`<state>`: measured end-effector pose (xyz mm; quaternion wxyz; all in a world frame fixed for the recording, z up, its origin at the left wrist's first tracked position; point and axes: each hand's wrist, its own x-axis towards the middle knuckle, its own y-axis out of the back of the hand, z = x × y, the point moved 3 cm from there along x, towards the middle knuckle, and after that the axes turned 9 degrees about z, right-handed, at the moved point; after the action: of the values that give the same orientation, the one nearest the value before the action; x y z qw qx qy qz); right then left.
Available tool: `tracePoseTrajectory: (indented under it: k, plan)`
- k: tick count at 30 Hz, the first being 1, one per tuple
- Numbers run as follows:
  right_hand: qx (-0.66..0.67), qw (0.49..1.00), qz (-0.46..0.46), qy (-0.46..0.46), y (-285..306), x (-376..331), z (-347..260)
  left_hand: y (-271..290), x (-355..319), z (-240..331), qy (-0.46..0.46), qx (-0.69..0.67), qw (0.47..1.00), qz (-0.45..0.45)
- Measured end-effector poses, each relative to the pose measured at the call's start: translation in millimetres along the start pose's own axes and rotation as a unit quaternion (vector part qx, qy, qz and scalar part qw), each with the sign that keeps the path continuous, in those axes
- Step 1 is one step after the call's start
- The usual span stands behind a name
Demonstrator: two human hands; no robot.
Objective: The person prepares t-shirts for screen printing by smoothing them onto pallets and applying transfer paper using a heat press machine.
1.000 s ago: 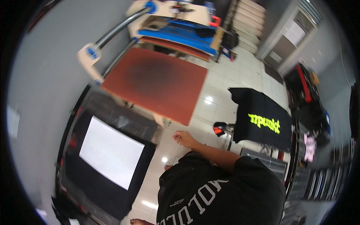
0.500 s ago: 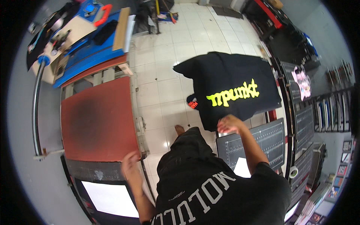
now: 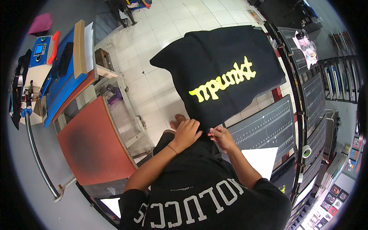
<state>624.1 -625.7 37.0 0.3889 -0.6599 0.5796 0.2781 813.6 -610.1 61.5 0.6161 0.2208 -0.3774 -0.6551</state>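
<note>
A black T-shirt (image 3: pixel 214 50) with neon yellow lettering across it lies spread out in front of me, its near corner reaching my waist. At that corner my right hand (image 3: pixel 222 138) pinches the black cloth between thumb and fingers. Just to its left, my left hand (image 3: pixel 186 135) is closed with bent fingers at the same edge of the T-shirt; its fingertips partly hide the cloth there. What supports the T-shirt is covered by it.
A dark printing board with white ruled marks (image 3: pixel 264 126) stands at my right, a white sheet (image 3: pixel 260 159) near it. Farther right are more boards and a tape roll (image 3: pixel 306 151). At left are a red-brown pad (image 3: pixel 88 145) and a heat press with a blue control box (image 3: pixel 40 50).
Both hands have come together at the T-shirt's near corner; before, they were apart and off it. The orange-red neck print no longer shows. My view has turned and moved closer to the T-shirt.
</note>
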Motion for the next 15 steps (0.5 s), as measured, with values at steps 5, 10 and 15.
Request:
tracePoseTrajectory:
  k: [5, 10, 15]
  plan:
    - [0.029, 1.000, -0.010, 0.004, 2, -2, -1, 11, 8, 11, -0.065, -0.003, 0.996, 0.056]
    - [0.021, 1.000, -0.006, 0.000, 2, -6, -7, 0, 6, 9, -0.091, -0.003, 0.994, 0.066]
    - [0.004, 1.000, 0.007, 0.004, 0, -11, -14, 3, 2, 7, -0.093, 0.000, 0.994, 0.054]
